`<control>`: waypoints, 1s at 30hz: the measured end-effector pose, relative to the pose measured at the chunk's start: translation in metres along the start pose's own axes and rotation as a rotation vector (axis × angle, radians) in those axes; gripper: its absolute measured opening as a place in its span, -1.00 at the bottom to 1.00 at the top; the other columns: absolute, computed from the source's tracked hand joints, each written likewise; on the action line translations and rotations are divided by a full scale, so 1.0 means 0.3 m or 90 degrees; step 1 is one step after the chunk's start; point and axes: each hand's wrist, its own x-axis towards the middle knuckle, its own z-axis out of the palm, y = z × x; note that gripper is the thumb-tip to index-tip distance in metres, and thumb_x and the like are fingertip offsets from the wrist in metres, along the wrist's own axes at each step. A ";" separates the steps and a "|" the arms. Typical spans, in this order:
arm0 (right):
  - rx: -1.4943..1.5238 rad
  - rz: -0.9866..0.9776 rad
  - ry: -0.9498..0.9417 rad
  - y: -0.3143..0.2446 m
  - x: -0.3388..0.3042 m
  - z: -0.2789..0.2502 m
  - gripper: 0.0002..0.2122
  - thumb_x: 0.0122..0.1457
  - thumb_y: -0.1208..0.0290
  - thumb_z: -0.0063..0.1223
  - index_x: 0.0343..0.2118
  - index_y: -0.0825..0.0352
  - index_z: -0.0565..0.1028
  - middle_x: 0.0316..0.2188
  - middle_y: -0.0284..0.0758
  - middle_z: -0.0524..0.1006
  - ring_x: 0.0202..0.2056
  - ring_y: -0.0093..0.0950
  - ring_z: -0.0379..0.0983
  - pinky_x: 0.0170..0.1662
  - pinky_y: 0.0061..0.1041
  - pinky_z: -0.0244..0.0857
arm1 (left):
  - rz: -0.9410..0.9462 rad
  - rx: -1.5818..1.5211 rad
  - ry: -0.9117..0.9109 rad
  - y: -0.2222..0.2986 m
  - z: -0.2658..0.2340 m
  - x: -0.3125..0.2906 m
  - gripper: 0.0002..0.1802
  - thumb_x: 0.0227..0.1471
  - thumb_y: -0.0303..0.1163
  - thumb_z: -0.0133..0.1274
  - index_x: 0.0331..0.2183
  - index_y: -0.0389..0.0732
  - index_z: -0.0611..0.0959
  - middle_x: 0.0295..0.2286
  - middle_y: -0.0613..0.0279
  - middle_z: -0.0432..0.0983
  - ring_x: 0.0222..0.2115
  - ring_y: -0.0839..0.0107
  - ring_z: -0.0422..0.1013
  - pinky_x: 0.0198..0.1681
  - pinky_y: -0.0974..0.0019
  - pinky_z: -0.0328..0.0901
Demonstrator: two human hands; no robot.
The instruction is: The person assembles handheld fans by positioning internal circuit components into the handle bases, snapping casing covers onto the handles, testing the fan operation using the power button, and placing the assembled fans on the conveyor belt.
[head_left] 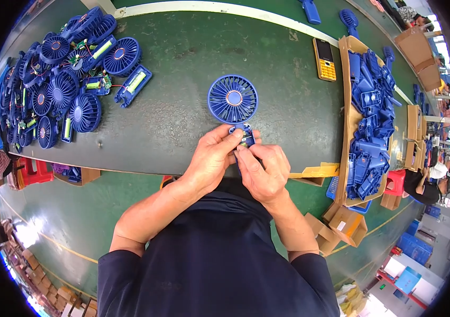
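Observation:
A blue handheld fan points its round grille away from me over the green tabletop. Its handle is open and shows parts inside, including what looks like a small circuit board. My left hand is closed on the handle, thumb on its upper end just below the grille. My right hand is closed at the handle's lower part, with thumb and index finger pinched at the inner parts. Fingers cover most of the handle, and whether a small part sits in the right pinch is hidden.
At the left lies a pile of blue fans with exposed batteries and wires. A cardboard box of blue plastic shells stands at the right, a yellow keypad phone beside it. Yellow tape lies at the table's front edge.

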 end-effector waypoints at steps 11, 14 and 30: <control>0.011 0.054 -0.113 -0.018 0.018 -0.041 -0.74 -0.10 0.67 0.34 -0.28 0.35 0.60 -0.36 -0.29 0.50 -0.43 -0.31 0.45 -0.40 -0.36 0.34 | 0.007 0.004 0.008 -0.006 -0.003 0.002 -0.75 0.37 -0.27 -0.02 -0.05 -0.18 0.60 -0.10 0.24 0.61 -0.09 0.45 0.51 -0.03 0.28 0.42; 0.068 0.127 -0.074 -0.025 0.017 -0.036 -0.77 -0.05 0.67 0.33 -0.29 0.37 0.59 -0.38 -0.27 0.52 -0.42 -0.30 0.46 -0.37 -0.35 0.37 | 0.009 0.018 0.003 -0.006 0.004 0.002 -0.75 0.37 -0.28 -0.02 -0.05 -0.18 0.60 -0.10 0.26 0.60 -0.10 0.48 0.50 -0.04 0.29 0.42; 0.070 0.274 0.000 -0.034 0.027 0.011 -0.78 -0.05 0.65 0.34 -0.30 0.37 0.58 -0.31 -0.25 0.52 -0.32 -0.31 0.49 -0.29 -0.37 0.40 | 0.040 0.012 -0.020 -0.021 -0.012 0.003 -0.72 0.38 -0.30 -0.05 0.00 -0.24 0.56 -0.13 0.24 0.57 -0.11 0.49 0.50 -0.02 0.28 0.44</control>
